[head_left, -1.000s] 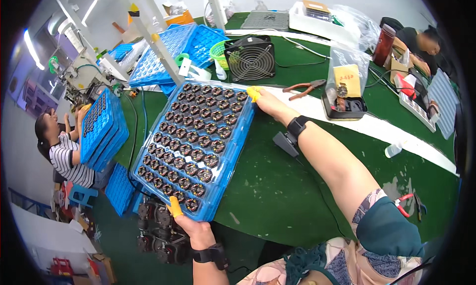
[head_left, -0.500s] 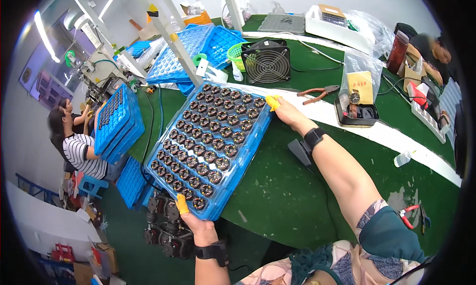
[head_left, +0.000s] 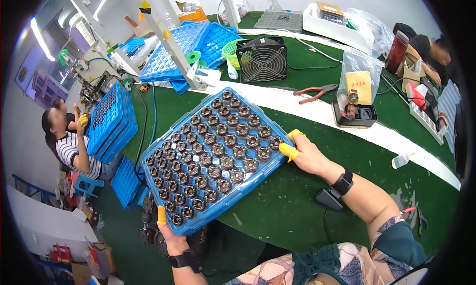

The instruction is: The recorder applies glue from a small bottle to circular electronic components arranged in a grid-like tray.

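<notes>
Blue tray (head_left: 230,195) sits mid-view, leaning toward 8 o'clock, its near end past the edge of the green table (head_left: 277,205); can't tell if any of it rests on the top. Clock below is read on the tray. Left hand (head_left: 171,238) is clamped on the 7 o'clock corner, covered thumb up on the rim, other fingers hidden. Right hand (head_left: 310,156) is clamped on the rim between 2 and 3, yellow finger covers (head_left: 288,151) on the two digits showing. Handling guess: thin plastic, shell light, but many dark round parts (head_left: 237,175) add weight; probably flexes mid-span, rim slick, covers likely help grip. Parts look seated in pockets, seemingly nothing over them, so a steep tilt could spill them. Best hold: opposite corners or short ends, fingers under the rim, thumbs off the parts. Versus the frame half a second ago: tray is swung clockwise, right grip drops from about 1 to past 2, left hand shifts toward 8 in view, far corner now stands clear toward 4 o'clock from the foot of the white post (head_left: 171,42).
</notes>
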The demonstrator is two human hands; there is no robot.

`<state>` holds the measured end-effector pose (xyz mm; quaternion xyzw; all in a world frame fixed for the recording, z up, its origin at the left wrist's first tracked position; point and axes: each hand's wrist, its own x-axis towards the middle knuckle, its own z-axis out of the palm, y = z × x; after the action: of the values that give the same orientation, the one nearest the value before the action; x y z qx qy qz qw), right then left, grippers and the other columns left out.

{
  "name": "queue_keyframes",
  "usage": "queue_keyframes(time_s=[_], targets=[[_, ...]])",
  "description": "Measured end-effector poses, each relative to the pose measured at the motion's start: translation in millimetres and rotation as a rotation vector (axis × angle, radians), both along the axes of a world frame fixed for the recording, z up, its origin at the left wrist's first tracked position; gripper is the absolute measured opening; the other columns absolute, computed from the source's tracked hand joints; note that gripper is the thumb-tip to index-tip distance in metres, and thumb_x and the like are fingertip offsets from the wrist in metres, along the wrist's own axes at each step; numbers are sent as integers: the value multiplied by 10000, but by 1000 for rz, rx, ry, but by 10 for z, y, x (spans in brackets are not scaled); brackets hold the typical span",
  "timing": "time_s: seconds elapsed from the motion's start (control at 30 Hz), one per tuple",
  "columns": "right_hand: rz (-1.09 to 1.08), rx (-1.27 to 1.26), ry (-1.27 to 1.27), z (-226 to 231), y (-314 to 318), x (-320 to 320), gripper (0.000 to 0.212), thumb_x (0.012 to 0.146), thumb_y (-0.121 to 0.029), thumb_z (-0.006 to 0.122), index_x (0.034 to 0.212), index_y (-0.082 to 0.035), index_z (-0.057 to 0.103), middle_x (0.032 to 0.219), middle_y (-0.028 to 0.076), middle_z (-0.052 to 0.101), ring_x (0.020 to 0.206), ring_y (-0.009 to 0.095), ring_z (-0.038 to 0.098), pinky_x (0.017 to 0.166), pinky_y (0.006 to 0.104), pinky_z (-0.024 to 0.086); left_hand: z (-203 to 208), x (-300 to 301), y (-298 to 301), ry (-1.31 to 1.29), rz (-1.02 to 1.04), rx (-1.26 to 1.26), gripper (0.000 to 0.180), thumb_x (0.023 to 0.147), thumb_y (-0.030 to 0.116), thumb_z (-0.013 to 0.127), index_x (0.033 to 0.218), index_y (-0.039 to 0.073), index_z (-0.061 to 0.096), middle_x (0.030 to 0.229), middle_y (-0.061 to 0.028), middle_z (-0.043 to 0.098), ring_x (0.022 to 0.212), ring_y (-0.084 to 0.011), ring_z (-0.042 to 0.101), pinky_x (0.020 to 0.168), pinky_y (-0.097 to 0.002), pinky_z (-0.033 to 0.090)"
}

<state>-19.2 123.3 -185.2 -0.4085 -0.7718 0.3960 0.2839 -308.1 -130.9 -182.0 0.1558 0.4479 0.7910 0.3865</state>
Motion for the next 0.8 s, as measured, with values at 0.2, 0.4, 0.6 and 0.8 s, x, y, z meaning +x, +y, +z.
queue_keyframes(time_s=[0.2, 0.4, 0.6, 0.8], targets=[[-152, 26, 138, -255, -76, -131, 495, 815, -391, 519, 1062, 37, 512, 942, 181, 571, 967, 293, 498, 894, 387, 334, -24, -29, 0, 18, -41, 28, 485, 877, 315, 493, 1236, -5, 432, 1178, -134, 532, 1000, -281, 556, 867, -439, 451], [69, -154, 246, -119, -72, -94, 374, 826, -297, 510, 1089, -35, 558, 963, 145, 600, 878, 271, 552, 790, 346, 410, 6, -23, -116, -44, 44, -56, 398, 864, 328, 501, 1154, 56, 517, 1114, -86, 581, 960, -246, 579, 837, -410, 461], [-64, -338, 201, 81, -377, 212, 435, 832, -239, 532, 1179, 18, 481, 1095, 121, 539, 1008, 192, 488, 878, 284, 366, -9, 131, -189, -173, -102, -1, 425, 884, 278, 489, 1209, 5, 464, 1158, -120, 551, 998, -245, 561, 880, -381, 447], [-82, -457, 204, 184, -578, 647, 459, 872, -238, 506, 1251, 2, 407, 1141, 84, 513, 1038, 148, 450, 893, 254, 340, -102, 594, -433, -185, 2, -7, 448, 891, 196, 487, 1304, 75, 361, 1229, -75, 484, 1060, -199, 508, 893, -349, 429]])
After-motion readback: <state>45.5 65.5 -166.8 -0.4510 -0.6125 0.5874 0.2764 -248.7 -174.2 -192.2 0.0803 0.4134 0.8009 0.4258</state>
